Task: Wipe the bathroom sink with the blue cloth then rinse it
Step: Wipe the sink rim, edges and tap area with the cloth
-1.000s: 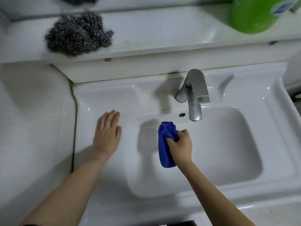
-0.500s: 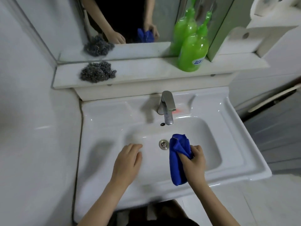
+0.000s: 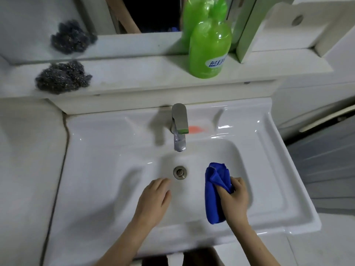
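Blue cloth (image 3: 216, 192) hangs bunched in the right hand (image 3: 233, 202), over the right half of the basin of the white sink (image 3: 92, 150). It is folded into 1 long strip. Its far end lies level with the drain (image 3: 180, 172) and to the right of it, and its near end reaches the near rim of the basin. The right fingers are clenched round the middle of the strip from the right side, gathering a fold of it. I cannot tell whether the cloth touches the porcelain.

To the left, the left hand (image 3: 153, 202) is palm down over the near part of the basin. Its fingers are released and a little spread, grasping nothing, with the fingertips just near and left of the drain. Whether the palm rests on the basin cannot be told. The 2 hands are apart, and both bare forearms come in from the near edge.

At the far rim of the basin stands a metal tap (image 3: 179, 125), its spout pointing toward the drain. An orange patch (image 3: 196, 129) shows on the sink just right of the tap.

Beyond the sink runs a white shelf (image 3: 144, 73). Steel wool (image 3: 62, 77) sits at its left end and a green bottle (image 3: 210, 47) stands toward the right. Behind them a mirror (image 3: 28, 20) reflects both.
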`<state>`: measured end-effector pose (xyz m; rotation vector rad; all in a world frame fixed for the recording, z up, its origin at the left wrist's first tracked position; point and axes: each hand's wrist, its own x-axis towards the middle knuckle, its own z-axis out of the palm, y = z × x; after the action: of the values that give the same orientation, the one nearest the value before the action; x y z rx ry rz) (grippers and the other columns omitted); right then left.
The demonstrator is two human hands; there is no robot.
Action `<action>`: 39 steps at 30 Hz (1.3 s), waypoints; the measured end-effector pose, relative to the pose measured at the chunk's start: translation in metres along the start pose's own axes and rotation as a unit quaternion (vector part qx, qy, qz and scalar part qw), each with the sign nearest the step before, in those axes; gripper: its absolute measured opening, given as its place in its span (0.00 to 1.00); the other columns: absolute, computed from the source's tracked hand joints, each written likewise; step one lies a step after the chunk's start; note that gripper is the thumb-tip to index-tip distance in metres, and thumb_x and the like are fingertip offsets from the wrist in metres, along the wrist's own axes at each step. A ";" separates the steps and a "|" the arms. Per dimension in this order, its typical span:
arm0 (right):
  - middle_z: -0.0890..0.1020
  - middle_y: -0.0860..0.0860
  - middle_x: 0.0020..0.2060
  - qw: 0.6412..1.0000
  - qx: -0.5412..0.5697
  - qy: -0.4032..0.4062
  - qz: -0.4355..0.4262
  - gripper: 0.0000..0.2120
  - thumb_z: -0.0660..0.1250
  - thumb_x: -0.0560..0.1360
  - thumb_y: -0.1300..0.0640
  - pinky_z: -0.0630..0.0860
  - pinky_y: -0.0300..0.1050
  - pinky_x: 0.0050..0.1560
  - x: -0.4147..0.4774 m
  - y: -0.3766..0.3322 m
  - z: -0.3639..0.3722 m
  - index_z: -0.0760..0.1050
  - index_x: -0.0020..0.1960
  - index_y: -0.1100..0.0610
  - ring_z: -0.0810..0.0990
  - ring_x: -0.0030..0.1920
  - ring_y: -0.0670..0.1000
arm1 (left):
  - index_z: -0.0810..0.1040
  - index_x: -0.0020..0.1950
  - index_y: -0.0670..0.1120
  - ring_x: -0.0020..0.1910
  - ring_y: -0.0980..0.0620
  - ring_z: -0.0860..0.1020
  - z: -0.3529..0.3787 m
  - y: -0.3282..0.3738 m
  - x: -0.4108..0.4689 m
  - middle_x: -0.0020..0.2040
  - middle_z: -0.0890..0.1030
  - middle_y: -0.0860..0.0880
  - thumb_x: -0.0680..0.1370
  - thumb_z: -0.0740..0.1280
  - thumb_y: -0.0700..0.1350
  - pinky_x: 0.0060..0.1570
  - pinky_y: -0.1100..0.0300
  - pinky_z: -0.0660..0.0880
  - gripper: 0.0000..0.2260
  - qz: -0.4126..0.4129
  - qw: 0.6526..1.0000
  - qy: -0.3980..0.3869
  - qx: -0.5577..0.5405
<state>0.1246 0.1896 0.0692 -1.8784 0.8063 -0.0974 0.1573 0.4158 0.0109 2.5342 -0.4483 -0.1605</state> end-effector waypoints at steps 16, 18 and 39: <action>0.69 0.48 0.44 0.973 -0.071 0.028 -0.218 0.07 0.70 0.71 0.59 0.68 0.38 0.38 0.199 -0.019 0.047 0.72 0.39 0.52 0.72 0.39 0.43 | 0.70 0.72 0.42 0.72 0.46 0.65 0.046 -0.075 0.163 0.71 0.73 0.44 0.78 0.55 0.52 0.74 0.48 0.58 0.25 -0.060 0.982 0.137 0.116; 0.70 0.49 0.46 0.951 -0.146 0.043 -0.270 0.04 0.70 0.71 0.60 0.67 0.42 0.38 0.220 -0.017 0.051 0.76 0.44 0.56 0.71 0.38 0.46 | 0.71 0.72 0.43 0.72 0.44 0.67 0.048 -0.086 0.165 0.71 0.73 0.45 0.80 0.54 0.51 0.73 0.46 0.61 0.23 -0.059 0.981 0.141 0.121; 0.72 0.56 0.49 0.961 -0.208 0.069 -0.167 0.04 0.66 0.70 0.62 0.67 0.46 0.35 0.224 -0.006 0.127 0.71 0.41 0.62 0.74 0.37 0.59 | 0.75 0.69 0.42 0.70 0.45 0.71 0.056 -0.108 0.169 0.68 0.77 0.45 0.81 0.60 0.51 0.69 0.47 0.68 0.20 0.010 0.968 0.225 0.109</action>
<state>0.3532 0.1638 -0.0475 -2.4192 0.6271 -0.2901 0.3349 0.4138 -0.0983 2.6665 -0.3211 0.4890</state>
